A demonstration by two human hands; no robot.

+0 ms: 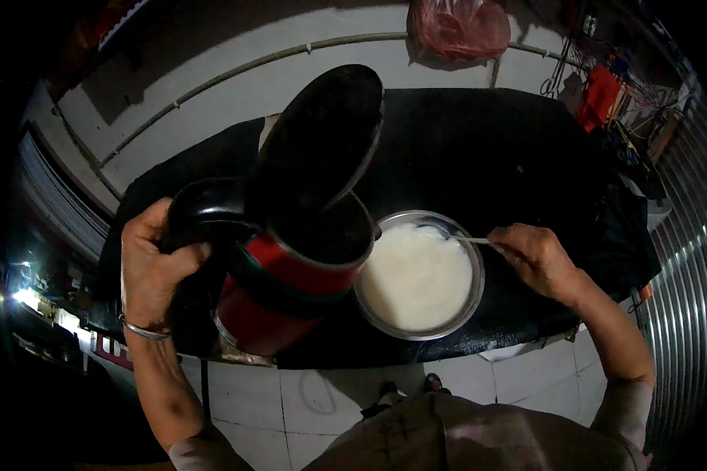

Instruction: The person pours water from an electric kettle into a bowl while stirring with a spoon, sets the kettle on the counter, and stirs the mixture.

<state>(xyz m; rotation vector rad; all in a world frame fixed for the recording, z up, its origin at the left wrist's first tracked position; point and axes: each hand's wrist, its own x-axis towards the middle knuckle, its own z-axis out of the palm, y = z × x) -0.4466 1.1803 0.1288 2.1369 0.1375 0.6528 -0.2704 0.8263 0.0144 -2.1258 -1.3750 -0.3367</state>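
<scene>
In the right hand (532, 259), pinching a spoon (473, 240), dipped into the white mix (416, 282) in the bowl (419, 336); in the left hand (153, 267), gripping the handle (208, 206) of the red kettle (287, 306), with lid (322, 137) raised, just beside the bowl at the table (479, 145)

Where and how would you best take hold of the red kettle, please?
Grip the kettle by its black handle, coming from the left, I'd judge: the handle juts out that way, opposite the bowl, and the left hand holds it.
</scene>
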